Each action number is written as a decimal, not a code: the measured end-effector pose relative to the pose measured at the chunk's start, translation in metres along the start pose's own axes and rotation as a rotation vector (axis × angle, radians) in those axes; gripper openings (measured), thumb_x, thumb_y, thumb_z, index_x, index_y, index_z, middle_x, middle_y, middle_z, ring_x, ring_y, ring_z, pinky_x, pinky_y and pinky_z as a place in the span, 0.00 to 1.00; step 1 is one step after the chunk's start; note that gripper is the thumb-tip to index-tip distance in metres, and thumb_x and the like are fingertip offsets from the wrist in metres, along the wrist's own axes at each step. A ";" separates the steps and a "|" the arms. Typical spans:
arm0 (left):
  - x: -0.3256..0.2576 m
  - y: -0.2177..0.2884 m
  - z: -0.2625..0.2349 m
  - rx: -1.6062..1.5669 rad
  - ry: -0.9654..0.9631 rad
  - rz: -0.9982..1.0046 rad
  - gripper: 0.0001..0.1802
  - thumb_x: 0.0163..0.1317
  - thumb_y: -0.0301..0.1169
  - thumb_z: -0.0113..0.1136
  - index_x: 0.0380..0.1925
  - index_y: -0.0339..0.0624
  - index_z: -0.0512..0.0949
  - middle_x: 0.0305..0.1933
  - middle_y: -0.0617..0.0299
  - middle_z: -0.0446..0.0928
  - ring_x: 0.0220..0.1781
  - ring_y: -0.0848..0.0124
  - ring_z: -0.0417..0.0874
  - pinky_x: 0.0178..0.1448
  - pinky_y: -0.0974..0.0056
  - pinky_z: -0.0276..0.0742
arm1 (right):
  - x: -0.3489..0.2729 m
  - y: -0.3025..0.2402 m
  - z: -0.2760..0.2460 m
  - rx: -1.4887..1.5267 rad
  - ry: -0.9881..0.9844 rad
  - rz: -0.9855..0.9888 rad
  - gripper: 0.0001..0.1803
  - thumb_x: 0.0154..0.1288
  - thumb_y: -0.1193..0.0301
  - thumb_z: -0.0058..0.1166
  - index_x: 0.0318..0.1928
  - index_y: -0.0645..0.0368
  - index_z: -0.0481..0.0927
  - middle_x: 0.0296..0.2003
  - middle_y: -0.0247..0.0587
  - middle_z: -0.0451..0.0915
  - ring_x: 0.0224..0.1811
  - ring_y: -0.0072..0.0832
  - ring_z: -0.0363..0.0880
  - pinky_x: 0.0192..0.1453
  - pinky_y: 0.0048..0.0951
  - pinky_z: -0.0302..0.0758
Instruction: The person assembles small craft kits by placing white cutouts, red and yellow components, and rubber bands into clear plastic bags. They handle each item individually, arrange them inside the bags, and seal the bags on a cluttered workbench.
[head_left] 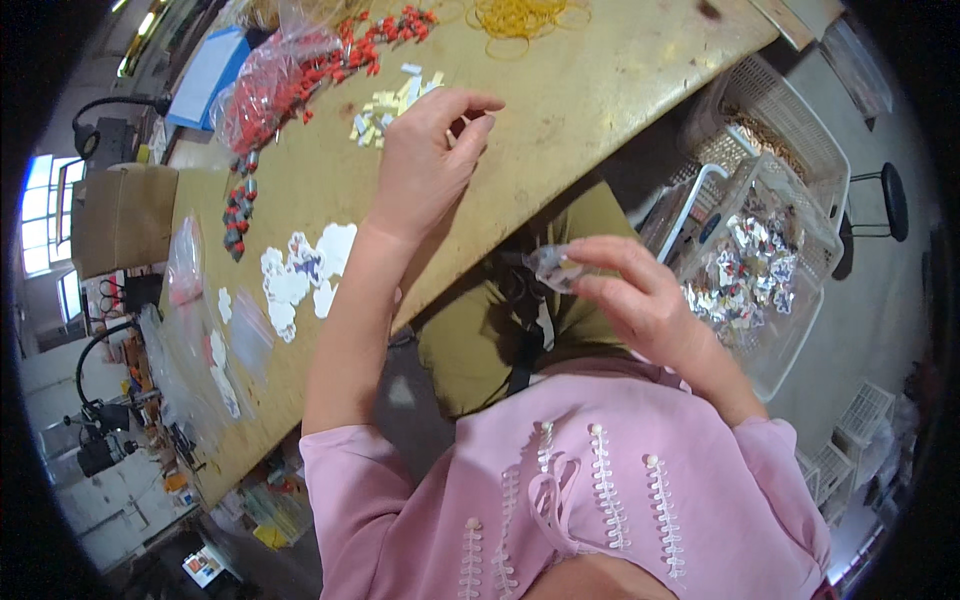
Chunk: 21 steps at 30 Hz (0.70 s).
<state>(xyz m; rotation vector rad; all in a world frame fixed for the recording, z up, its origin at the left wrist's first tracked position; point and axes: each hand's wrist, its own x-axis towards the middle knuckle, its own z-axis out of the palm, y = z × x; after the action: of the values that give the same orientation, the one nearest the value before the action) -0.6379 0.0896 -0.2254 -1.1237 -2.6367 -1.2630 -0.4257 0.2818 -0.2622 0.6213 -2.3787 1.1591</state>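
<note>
Clear packet (553, 266), small, possibly holding a sticker: pinched in right hand (640, 300) at frame centre-right. Left hand (425, 165), fingertips pinched together, hovered over pale tags (390, 105) on wooden table (600, 70), upper centre.

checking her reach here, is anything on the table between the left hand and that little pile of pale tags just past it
Nothing visible. The left hand hovers over bare tabletop, fingertips pinched beside the pale tags, with no object between them. The red parts lie further off. The right hand holds a small clear packet off the table.
</note>
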 end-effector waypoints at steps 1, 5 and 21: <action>0.015 -0.007 0.006 0.043 0.005 0.048 0.13 0.70 0.29 0.68 0.52 0.41 0.88 0.42 0.60 0.87 0.37 0.72 0.85 0.44 0.65 0.81 | -0.002 0.004 0.001 0.013 -0.002 0.003 0.12 0.62 0.81 0.66 0.46 0.68 0.81 0.54 0.58 0.83 0.56 0.55 0.86 0.58 0.47 0.86; 0.066 -0.039 0.025 0.176 -0.007 0.036 0.16 0.68 0.36 0.69 0.53 0.42 0.87 0.41 0.55 0.88 0.38 0.64 0.88 0.47 0.60 0.84 | -0.004 0.001 -0.002 0.003 -0.013 -0.036 0.12 0.62 0.81 0.66 0.46 0.69 0.82 0.55 0.58 0.83 0.57 0.55 0.86 0.60 0.47 0.86; 0.063 -0.009 -0.007 0.190 -0.080 -0.347 0.13 0.69 0.34 0.64 0.35 0.32 0.81 0.32 0.52 0.86 0.34 0.65 0.88 0.39 0.59 0.84 | -0.130 0.017 -0.001 -0.167 -0.191 -0.042 0.13 0.59 0.70 0.72 0.42 0.63 0.86 0.47 0.46 0.86 0.53 0.44 0.88 0.59 0.44 0.88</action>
<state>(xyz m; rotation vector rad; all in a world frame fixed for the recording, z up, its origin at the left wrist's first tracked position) -0.6922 0.1191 -0.2075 -0.7271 -3.0306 -0.9899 -0.3298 0.3193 -0.3430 0.7497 -2.5757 0.9071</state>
